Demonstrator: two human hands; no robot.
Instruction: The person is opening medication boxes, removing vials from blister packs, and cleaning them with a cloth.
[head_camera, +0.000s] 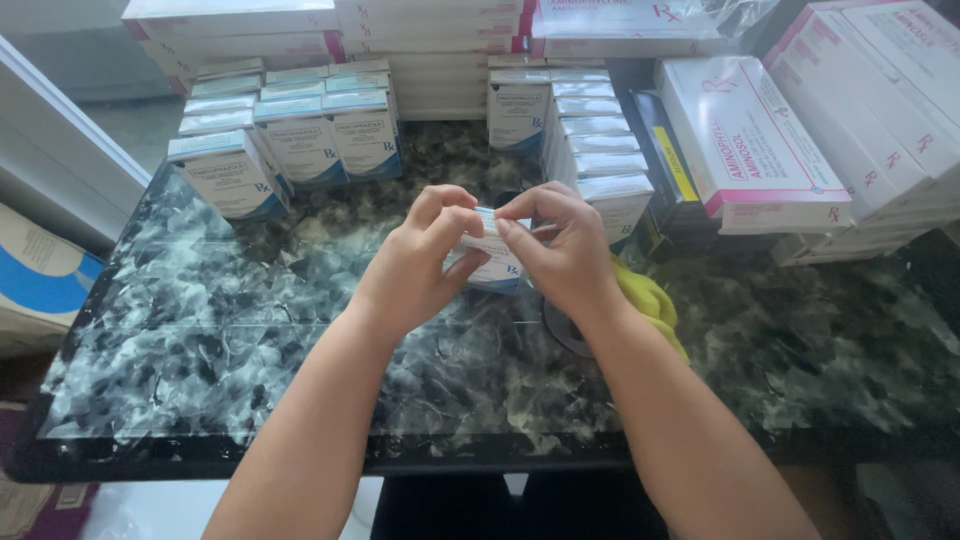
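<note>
A small white and blue carton (492, 262) is held between both hands above the middle of a dark marbled table (220, 330). My left hand (415, 262) grips its left side, fingers curled over the top. My right hand (560, 245) grips its right side, thumb and forefinger pinching the top edge. Most of the carton is hidden by the fingers.
Several matching small cartons stand in rows at the back left (290, 135) and back centre (590, 140). Larger white and pink boxes (750, 140) are stacked at the back and right. A yellow cloth (650, 300) lies under my right wrist. A cardboard box (40, 280) sits left of the table.
</note>
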